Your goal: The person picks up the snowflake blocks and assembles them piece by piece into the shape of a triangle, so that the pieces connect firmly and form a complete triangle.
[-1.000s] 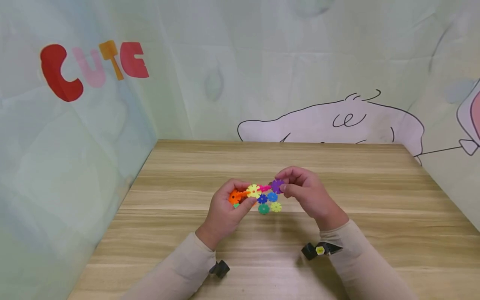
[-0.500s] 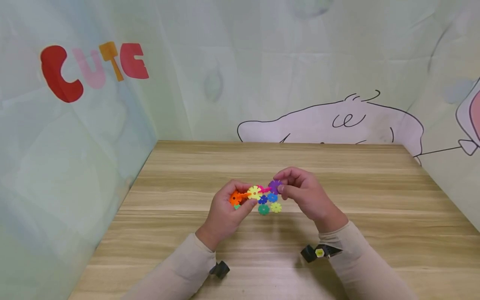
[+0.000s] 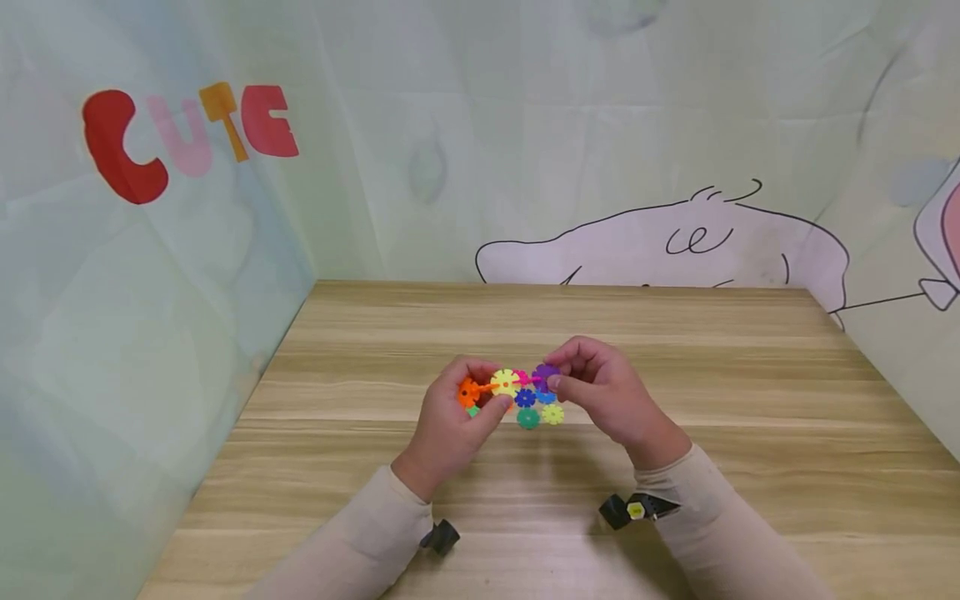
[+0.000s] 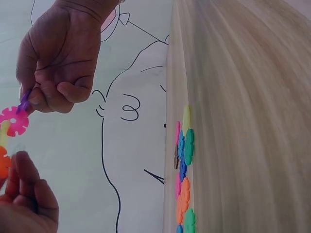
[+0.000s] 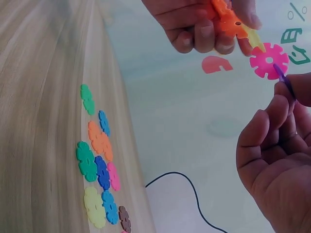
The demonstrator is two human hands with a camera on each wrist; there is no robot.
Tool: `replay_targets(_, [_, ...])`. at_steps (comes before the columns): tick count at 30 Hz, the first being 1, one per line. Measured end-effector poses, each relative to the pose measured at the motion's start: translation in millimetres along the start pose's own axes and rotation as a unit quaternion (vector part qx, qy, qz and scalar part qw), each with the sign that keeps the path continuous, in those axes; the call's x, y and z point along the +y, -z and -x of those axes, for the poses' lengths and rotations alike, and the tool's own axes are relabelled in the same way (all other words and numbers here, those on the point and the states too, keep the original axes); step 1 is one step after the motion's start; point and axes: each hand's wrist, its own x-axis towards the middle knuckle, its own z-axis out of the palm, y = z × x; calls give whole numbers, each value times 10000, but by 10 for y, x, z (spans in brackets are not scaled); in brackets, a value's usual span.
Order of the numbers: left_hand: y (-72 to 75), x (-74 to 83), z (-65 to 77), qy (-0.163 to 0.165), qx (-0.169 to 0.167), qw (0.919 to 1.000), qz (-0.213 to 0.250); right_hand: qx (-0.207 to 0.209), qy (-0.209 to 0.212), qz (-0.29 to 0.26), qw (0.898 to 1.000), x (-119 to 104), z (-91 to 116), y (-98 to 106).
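A short chain of plastic snowflake discs, with orange (image 3: pixel 467 393), yellow (image 3: pixel 504 379) and pink (image 5: pixel 262 64) pieces, is gripped by my left hand (image 3: pixel 452 421) above the table. The left thumb lies against the yellow disc. Between thumb and fingers, my right hand (image 3: pixel 615 396) pinches a purple snowflake disc (image 3: pixel 542 377). In the right wrist view the purple disc stands edge-on at the rim of the pink disc, overlapping its slots. Part of the orange end is hidden in the left fingers.
Below the hands, several loose snowflake discs lie on the wooden table (image 3: pixel 675 321), among them a green disc (image 5: pixel 86 165), a light yellow disc (image 5: pixel 94 208), a dark blue disc (image 5: pixel 101 172) and a brown disc (image 5: pixel 125 219). A printed cloth backdrop (image 3: pixel 420 225) stands behind the table.
My right hand has moved slightly left and down with the purple disc, bringing it closer to the yellow disc in the head view. The left hand stays almost in place.
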Motion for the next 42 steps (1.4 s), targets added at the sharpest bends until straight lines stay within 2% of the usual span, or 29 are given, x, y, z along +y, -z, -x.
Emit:
replay_targets(9, [13, -17, -19, 215, 759, 9966, 228, -146, 96, 167, 9997, 10, 12, -62])
replay_targets(14, [1, -2, -44, 51, 1210, 9916, 460, -331, 105, 226, 9991, 32, 16, -103])
replay_targets(19, [-19, 12, -55, -56, 1434, 9851, 943, -558, 50, 287, 9980, 40, 27, -182])
replay_targets(25, [-21, 12, -45, -62, 1246, 9820, 1421, -982, 89, 250, 9948, 62, 43, -297])
replay_targets(29, [-15, 20, -37, 0, 1071, 9845, 1391, -1259, 126, 364, 9913, 79, 45, -341])
replay_targets(35, [10, 32, -32, 343, 818, 9856, 1442, -1544, 57, 455, 9869, 60, 54, -348])
replay_targets(39, [14, 35, -29, 396, 671, 9857, 1493, -1347, -116, 690, 9884, 66, 20, -245])
replay_targets(42, [8, 38, -27, 424, 640, 9861, 1472, -852, -365, 943, 9912, 101, -25, -109])
